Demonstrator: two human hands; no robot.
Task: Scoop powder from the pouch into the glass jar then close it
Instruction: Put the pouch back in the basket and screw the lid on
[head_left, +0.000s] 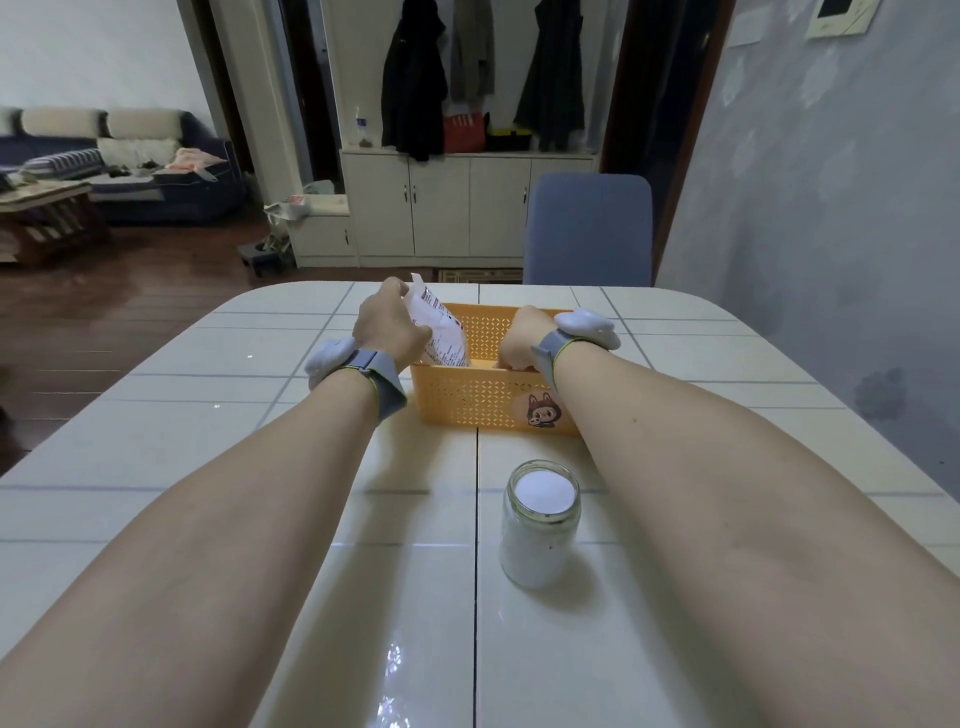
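A white tiled table (208, 467) carried an orange basket (478, 400) with lattice walls, which sat toward the table's far half. Beyond the basket, past the table's far edge, stood a blue chair (589, 228). Two bare forearms reached up to the basket, one along each of its ends.

On the near side of the basket, apart from it and a little toward its right end, a glass jar (537, 551) stood upright with no lid on it. White powder (545, 491) filled it almost to the rim.

A white pouch (444, 335) with red and dark print stood tilted in the left end of the basket, its top rising above the basket's rim. The left hand (389, 325) gripped the pouch near its top, fingers curled around its left edge.

The right hand (522, 335) reached down into the right part of the basket. Its fingers were bent downward and hidden behind the front wall, so I could not tell whether they held anything.

Each wrist wore a grey band (382, 376) carrying a white pod, just outside the basket's ends. A cartoon animal sticker (543, 410) marked the right end of the basket's near wall.
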